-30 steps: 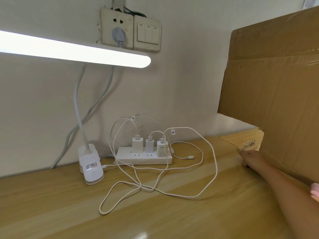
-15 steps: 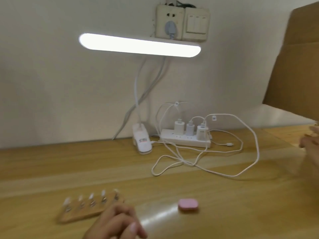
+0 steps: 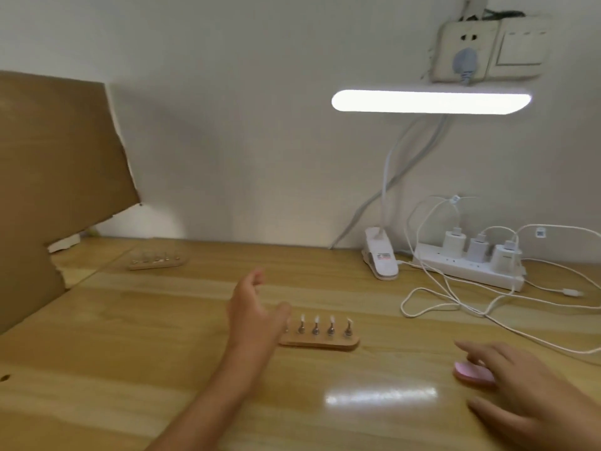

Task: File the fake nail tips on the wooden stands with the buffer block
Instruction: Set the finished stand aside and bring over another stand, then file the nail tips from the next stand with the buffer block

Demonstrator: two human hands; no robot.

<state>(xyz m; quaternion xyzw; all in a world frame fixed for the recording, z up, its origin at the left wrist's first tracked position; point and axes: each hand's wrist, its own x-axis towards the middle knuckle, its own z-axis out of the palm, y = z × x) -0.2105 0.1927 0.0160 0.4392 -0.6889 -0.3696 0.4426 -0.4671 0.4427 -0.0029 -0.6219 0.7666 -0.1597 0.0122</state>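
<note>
one view, worn on your head: it looks forward and slightly down over the wooden desk (image 3: 130,353) to the wall (image 3: 244,125), your left hand (image 3: 250,314) and right hand (image 3: 527,385) close below.

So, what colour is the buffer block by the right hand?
Pale pink, seen in the head view; the right hand partly covers the buffer block.

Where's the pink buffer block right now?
Head view, lower right of the desk: the pink buffer block lies partly under the right hand, right of the near wooden stand.
</note>
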